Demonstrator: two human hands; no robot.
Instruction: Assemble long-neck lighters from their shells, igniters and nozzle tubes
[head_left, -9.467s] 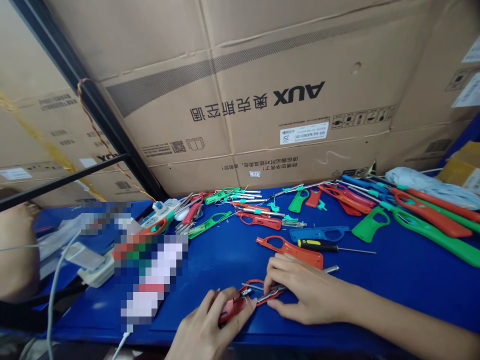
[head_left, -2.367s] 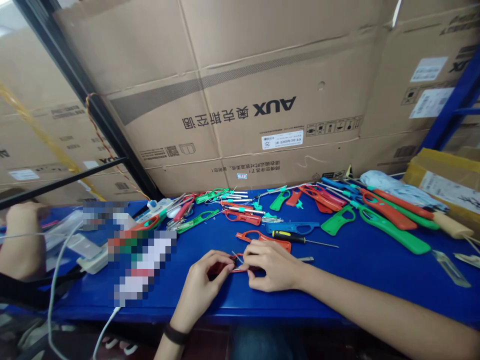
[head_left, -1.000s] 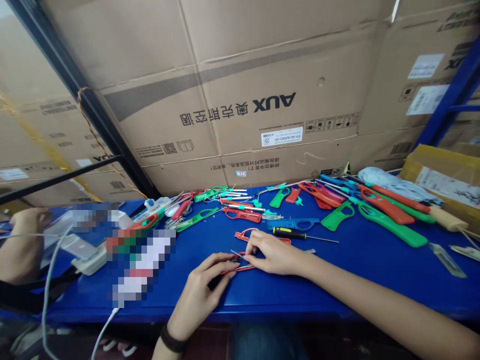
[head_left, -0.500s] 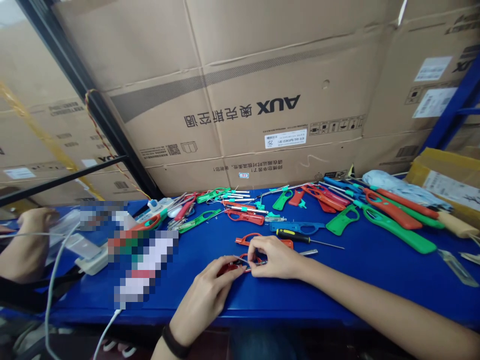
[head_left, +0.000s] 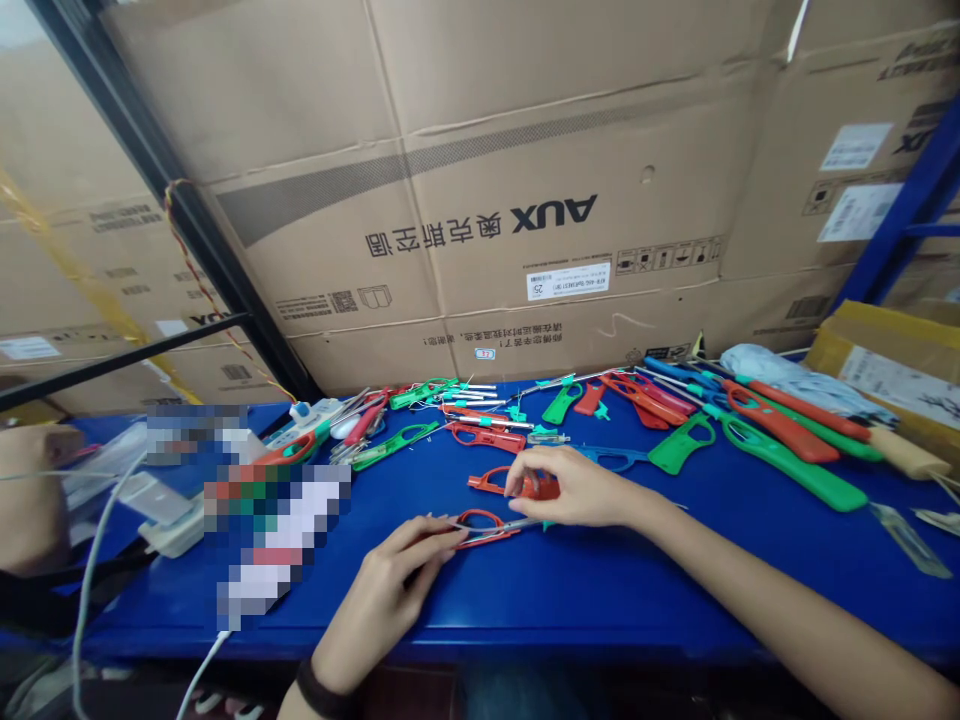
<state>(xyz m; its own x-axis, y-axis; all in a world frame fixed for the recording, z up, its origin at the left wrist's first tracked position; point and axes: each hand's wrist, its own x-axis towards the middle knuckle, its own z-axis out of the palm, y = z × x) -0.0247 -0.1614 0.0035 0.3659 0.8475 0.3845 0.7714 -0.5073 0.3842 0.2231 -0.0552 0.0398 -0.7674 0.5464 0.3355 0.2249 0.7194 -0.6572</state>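
Note:
On the blue table lies a red lighter casing [head_left: 487,540] with a finger loop, small parts and a metal rod in it. My left hand [head_left: 409,570] is closed on the casing's left end, its fingertips along the edge. Over the rod end hovers my right hand [head_left: 577,490], thumb and index fingertip curled towards each other; anything between them is too small to make out. A bit of green plastic [head_left: 547,525] shows beneath it. Behind this hand lies another red casing [head_left: 487,482], partly covered. Only the tip of a screwdriver [head_left: 681,506] shows past the wrist.
Green, red and blue lighter casings [head_left: 681,445] and metal rods line the table's back. Long green lighters [head_left: 795,465] lie right. A power strip [head_left: 180,530] and cables are at left, near another person's arm [head_left: 34,500]. A large cardboard box [head_left: 465,230] stands behind.
My right hand has moved right and up, away from the left fingertips, uncovering the casing's loop. My left hand has shifted slightly left. The other person's arm has moved left.

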